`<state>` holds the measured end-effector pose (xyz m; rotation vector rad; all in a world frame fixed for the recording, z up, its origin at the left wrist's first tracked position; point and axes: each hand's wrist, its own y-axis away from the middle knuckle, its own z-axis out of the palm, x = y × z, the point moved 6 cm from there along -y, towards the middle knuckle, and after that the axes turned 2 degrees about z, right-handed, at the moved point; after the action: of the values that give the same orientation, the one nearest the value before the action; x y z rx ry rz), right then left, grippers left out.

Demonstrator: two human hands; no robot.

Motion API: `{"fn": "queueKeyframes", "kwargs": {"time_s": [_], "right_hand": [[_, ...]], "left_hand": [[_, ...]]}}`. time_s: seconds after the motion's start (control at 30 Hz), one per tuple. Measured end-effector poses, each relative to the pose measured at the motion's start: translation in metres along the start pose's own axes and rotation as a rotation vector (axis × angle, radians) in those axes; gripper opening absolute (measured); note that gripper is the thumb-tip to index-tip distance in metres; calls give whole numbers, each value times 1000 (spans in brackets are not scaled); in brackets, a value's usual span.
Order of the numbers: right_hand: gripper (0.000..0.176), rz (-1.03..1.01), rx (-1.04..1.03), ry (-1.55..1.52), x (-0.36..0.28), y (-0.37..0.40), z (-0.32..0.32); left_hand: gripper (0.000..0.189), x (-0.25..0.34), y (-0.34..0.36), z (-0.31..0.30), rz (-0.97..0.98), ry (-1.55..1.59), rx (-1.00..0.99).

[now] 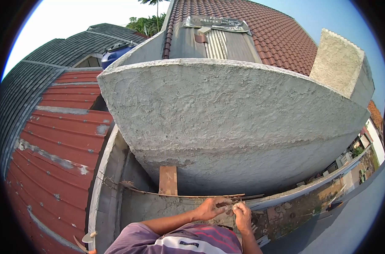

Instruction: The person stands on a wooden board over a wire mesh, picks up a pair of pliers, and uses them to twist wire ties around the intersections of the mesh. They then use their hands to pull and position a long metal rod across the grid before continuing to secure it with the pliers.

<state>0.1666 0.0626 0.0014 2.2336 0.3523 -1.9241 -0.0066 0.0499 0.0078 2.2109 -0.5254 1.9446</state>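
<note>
Both hands are working close together above a grey concrete ledge (148, 208), below a tall, rough-plastered grey wall (226, 106). The left hand (213, 208) is holding its fingers half curled, thumb apart; cannot tell whether it is gripping anything. The right hand (243, 215) is bunching thumb and fingers in a pinch; whatever is between them is too small to make out. Thin, dark, straight rods (255, 196) are lying just beyond the fingers, along the wall's foot. A flat brown wooden board (168, 180) is standing upright left of the hands.

Judgement: the step in hand is looking like fine finger work at the rod ends, possibly tying or twisting. The next move is calling for steady fingertips and a firm pinch, with rods staying put.
</note>
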Motion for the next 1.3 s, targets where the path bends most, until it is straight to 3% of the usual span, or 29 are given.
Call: {"fn": "queueKeyframes", "kwargs": {"time_s": [0.03, 0.1, 0.17, 0.27, 0.43, 0.53, 0.63, 0.67, 0.77, 0.87, 1.0, 1.03, 1.13, 1.17, 1.27, 1.3], "right_hand": [[19, -15, 13, -11, -5, 3, 2], [21, 51, 28, -24, 3, 8, 5], [26, 44, 60, 23, 21, 10, 6], [23, -67, 52, 345, 23, 11, 0], [11, -122, 46, 417, -16, 12, 3], [18, -196, 38, 382, -14, 5, 5], [39, -236, 51, 237, -35, -6, 9], [46, -241, 56, 170, -50, -14, 11], [67, -546, 192, 246, -106, -24, 12], [77, -637, 84, 129, -141, -28, 23], [90, -701, -155, 41, -164, -30, 32], [86, -766, -332, 68, -167, -33, 32], [83, -592, -486, -6, -177, -26, 32], [90, -608, -510, 55, -176, -27, 30], [97, -733, -253, 53, -180, -25, 36], [106, -747, -271, 64, -177, -26, 38]], "left_hand": [[30, 5, -1, -1, -8, -16, 29], [26, 6, -6, 1, 5, -87, -18], [26, 6, -7, 4, -5, -129, -36], [26, 6, -6, 5, -13, -210, -48], [28, 4, -5, 2, 117, -442, -150], [36, 10, -7, 0, 2, -363, -227], [54, 40, -15, 3, 52, 26, -196], [60, 51, -16, 3, 67, 3, -177], [91, 80, -23, 6, 112, 30, -193], [103, 91, -31, 7, 341, 38, -100], [119, 139, -39, -5, 463, 40, -242], [123, 147, -38, -7, 452, 26, -290], [131, 167, -32, -15, 369, -31, -494], [135, 170, -30, -15, 288, 5, -550], [137, 157, -37, -12, 474, -136, -323], [135, 159, -36, -10, 479, -158, -270]]}}
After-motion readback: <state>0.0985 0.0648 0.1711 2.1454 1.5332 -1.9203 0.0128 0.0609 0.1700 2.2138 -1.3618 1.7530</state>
